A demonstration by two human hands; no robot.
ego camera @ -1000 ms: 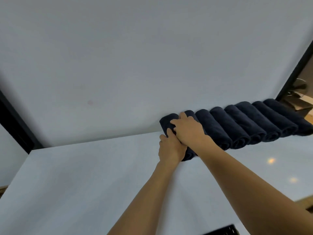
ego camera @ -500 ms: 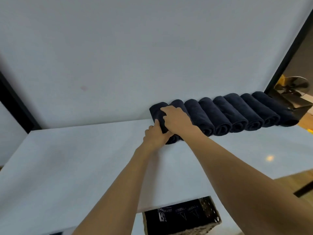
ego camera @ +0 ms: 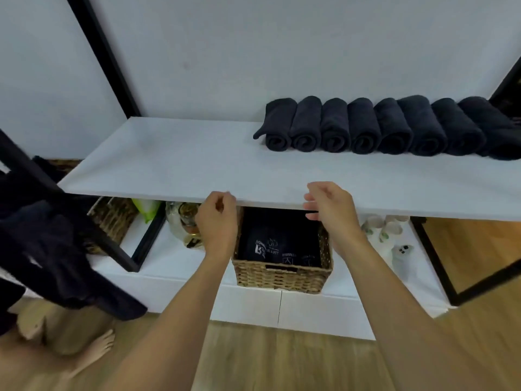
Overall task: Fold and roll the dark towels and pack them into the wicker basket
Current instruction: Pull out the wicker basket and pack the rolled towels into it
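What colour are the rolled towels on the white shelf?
The rolled towels are dark navy, nearly black, seen in the head view.

Eight rolled dark towels are counted, all in one row on the upper shelf. Two white shelves are seen, the lower shelf included. Two wicker baskets are counted: centre basket, left basket. Two hands are counted: left hand, right hand. One glass jar, one green packet and one bare foot are noted. Pale cups: number cannot be told. Folded dark cloths in centre basket: number cannot be told.
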